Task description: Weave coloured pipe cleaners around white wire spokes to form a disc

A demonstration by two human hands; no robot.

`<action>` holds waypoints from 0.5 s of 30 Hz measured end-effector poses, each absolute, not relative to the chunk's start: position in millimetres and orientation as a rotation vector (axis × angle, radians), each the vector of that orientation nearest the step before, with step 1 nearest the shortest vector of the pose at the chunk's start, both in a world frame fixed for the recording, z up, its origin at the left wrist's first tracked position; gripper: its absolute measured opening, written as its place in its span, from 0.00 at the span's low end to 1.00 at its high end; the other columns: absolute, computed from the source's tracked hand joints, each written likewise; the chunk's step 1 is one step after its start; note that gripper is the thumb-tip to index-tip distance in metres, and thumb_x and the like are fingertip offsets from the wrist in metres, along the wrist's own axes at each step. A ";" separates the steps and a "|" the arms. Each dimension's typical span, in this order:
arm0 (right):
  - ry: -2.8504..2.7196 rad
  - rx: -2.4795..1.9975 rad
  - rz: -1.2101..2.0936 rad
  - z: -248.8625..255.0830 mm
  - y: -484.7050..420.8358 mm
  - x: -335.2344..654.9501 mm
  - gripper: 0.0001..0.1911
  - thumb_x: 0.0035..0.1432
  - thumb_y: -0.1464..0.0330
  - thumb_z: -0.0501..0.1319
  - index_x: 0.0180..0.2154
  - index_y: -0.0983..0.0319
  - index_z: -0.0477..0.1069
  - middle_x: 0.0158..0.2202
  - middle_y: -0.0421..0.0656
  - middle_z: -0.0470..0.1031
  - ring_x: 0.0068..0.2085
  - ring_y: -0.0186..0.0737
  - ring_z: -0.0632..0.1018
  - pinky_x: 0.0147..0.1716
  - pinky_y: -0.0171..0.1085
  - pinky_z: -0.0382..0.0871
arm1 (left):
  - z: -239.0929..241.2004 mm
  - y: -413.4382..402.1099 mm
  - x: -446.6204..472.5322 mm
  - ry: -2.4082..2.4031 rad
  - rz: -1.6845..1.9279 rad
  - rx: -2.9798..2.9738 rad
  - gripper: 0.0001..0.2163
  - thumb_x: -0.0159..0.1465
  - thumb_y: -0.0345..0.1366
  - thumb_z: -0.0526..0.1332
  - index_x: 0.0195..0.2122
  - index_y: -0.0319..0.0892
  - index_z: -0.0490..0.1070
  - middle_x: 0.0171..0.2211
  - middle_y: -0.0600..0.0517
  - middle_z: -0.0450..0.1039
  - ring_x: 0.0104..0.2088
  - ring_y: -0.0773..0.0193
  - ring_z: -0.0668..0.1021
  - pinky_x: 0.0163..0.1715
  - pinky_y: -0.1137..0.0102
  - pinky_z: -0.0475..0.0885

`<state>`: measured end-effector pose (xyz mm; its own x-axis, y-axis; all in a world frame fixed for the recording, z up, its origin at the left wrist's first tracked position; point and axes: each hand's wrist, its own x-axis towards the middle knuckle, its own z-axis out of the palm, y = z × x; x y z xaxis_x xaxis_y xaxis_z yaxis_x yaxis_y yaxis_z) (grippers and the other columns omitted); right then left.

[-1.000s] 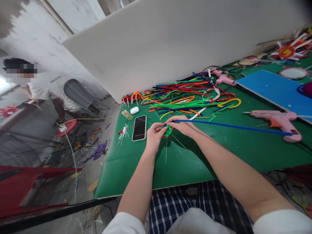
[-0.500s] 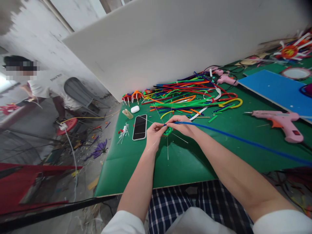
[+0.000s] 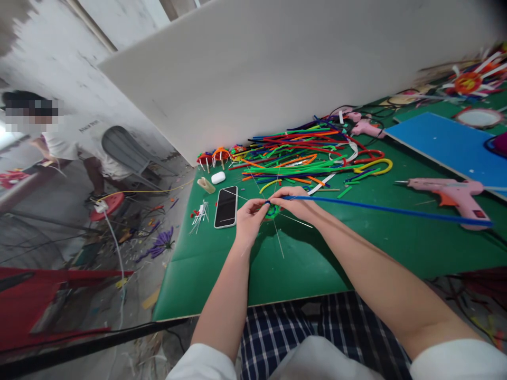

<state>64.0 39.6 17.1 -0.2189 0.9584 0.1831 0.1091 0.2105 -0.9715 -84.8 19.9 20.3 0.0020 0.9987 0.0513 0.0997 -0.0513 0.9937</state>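
My left hand (image 3: 252, 215) pinches the edge of a small round green woven piece (image 3: 272, 212), from which several thin pale sticks spread out like spokes. Beside it, my right hand (image 3: 293, 201) closes its thumb and fingers on a long blue pipe cleaner (image 3: 380, 205). One end of that pipe cleaner meets the woven piece between my fingertips; the rest runs right, over my forearm, and ends above the glue gun (image 3: 461, 198). Both hands are close together over the green table (image 3: 222, 274). My fingers hide part of the woven piece.
A phone (image 3: 226, 207), a white case (image 3: 218, 177) and some white sticks (image 3: 200, 215) lie left of my hands. Many coloured pipe cleaners (image 3: 293, 153) are heaped behind. A blue board (image 3: 451, 148) is at the right. Another person (image 3: 63, 137) sits far left.
The green woven piece and its sticks have turned slightly between my hands. The free end of the blue pipe cleaner has swung upward and now shows over the glue gun.
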 end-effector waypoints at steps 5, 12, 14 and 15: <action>-1.523 -1.031 1.155 15.5 39.0 62.5 0.12 0.46 0.62 0.59 0.29 0.65 0.74 0.26 0.42 0.73 0.25 0.32 0.72 0.23 0.31 0.68 | 16.7 21.1 -85.2 1.300 1.251 1.400 0.11 0.48 0.39 0.63 0.29 0.37 0.70 0.23 0.53 0.71 0.22 0.72 0.72 0.21 0.76 0.69; -1.519 -1.049 1.157 15.0 38.8 61.0 0.12 0.46 0.63 0.59 0.29 0.65 0.74 0.25 0.42 0.73 0.25 0.32 0.72 0.24 0.31 0.68 | 14.1 21.0 -84.8 1.327 1.308 1.450 0.09 0.48 0.37 0.63 0.28 0.37 0.71 0.23 0.53 0.71 0.23 0.72 0.72 0.24 0.76 0.68; -1.525 -1.057 1.145 14.2 39.1 60.9 0.12 0.46 0.63 0.59 0.29 0.65 0.74 0.25 0.42 0.73 0.25 0.32 0.72 0.24 0.31 0.68 | 13.8 21.2 -84.6 1.328 1.297 1.449 0.09 0.49 0.37 0.63 0.28 0.37 0.71 0.23 0.53 0.71 0.23 0.72 0.72 0.24 0.76 0.68; -1.527 -1.062 1.134 13.9 39.3 60.9 0.12 0.46 0.63 0.59 0.29 0.64 0.74 0.26 0.42 0.73 0.25 0.32 0.72 0.24 0.31 0.68 | 13.7 21.3 -84.5 1.326 1.286 1.441 0.10 0.49 0.38 0.62 0.29 0.37 0.71 0.23 0.53 0.71 0.23 0.72 0.72 0.23 0.76 0.68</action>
